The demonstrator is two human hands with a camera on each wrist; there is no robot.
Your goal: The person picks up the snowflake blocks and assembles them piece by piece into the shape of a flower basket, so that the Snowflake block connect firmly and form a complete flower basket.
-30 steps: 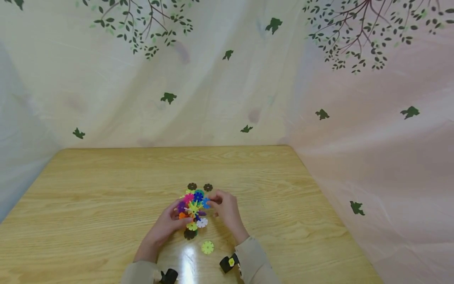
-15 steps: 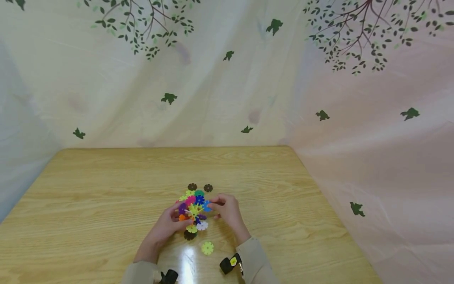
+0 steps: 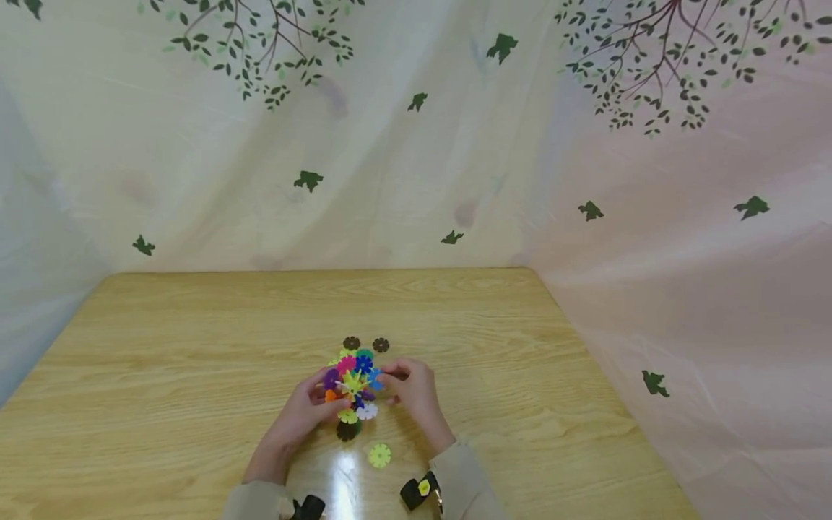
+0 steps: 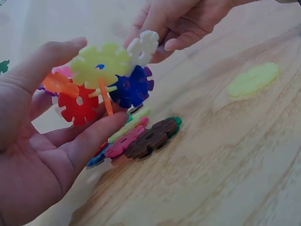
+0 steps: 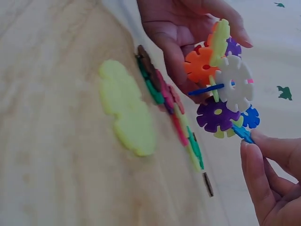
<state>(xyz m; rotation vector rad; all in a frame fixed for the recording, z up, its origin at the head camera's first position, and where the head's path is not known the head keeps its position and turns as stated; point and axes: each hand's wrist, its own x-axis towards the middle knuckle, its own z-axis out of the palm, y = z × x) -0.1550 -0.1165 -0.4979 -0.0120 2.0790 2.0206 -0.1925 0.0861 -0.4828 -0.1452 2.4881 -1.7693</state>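
Observation:
A cluster of notched plastic snowflake discs (image 3: 353, 384), slotted together in many colours, is held above the table by my left hand (image 3: 304, 410). Its thumb and fingers grip the left side, near the orange disc (image 5: 200, 66). On the opposite side, my right hand (image 3: 413, 388) pinches a light blue snowflake disc (image 5: 243, 133) between thumb and fingertips. That disc's inner edge meets the cluster; how deep it sits in a slot I cannot tell. A white disc (image 5: 235, 100) and a yellow one (image 4: 99, 59) face outward toward the wrist cameras.
Loose discs lie on the wooden table (image 3: 195, 347) beneath and behind the cluster, among them dark brown ones (image 4: 153, 139) and a pink one (image 4: 124, 143). A single yellow-green disc (image 3: 380, 456) lies nearer the person. A printed curtain (image 3: 390, 159) stands behind the table.
My right hand and the light blue disc have shifted slightly toward the person. The left hand keeps its grip on the cluster almost in place.

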